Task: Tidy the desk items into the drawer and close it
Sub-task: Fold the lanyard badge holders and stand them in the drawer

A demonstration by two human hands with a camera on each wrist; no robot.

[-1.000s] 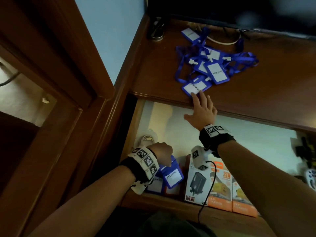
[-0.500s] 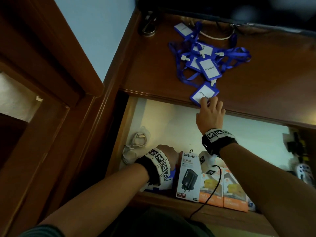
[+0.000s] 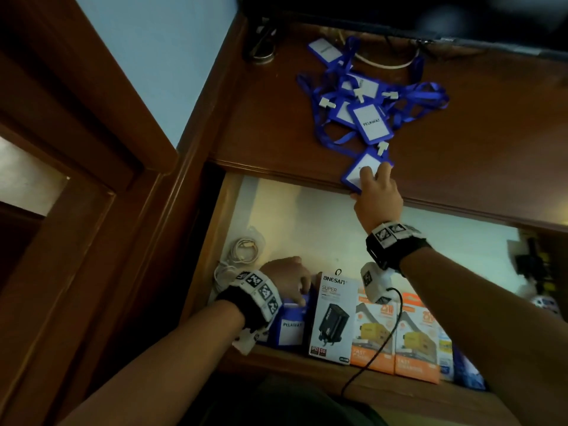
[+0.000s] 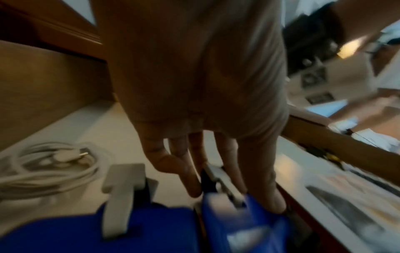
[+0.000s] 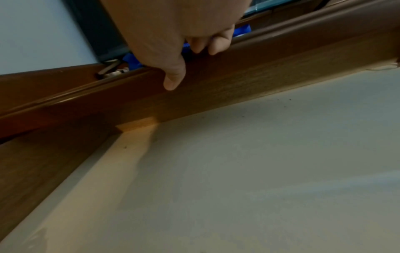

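A tangle of blue badge holders with lanyards (image 3: pixel 372 121) lies on the wooden desk top (image 3: pixel 476 155). One blue badge holder (image 3: pixel 358 167) sits at the desk's front edge, its corner hanging over the open drawer (image 3: pixel 307 216). My right hand (image 3: pixel 375 186) presses its fingers on top of this holder, and the thumb lies against the desk's front face (image 5: pixel 173 82). Down in the drawer's near left corner my left hand (image 3: pixel 289 278) pinches the top of another blue badge holder (image 3: pixel 290 329), fingers either side of its white clip (image 4: pixel 218 176).
A black-and-white charger box (image 3: pixel 333 318) and two orange boxes (image 3: pixel 375 339) stand along the drawer's near wall. A coiled white cable (image 3: pixel 242 250) lies in the left of the drawer, small dark items at its far right (image 3: pixel 528 259). A dark monitor base (image 3: pixel 399 13) backs the desk.
My right hand dragged one badge holder from the pile to the desk's front edge. My left hand lowered its badge holder deeper into the drawer's near left corner.
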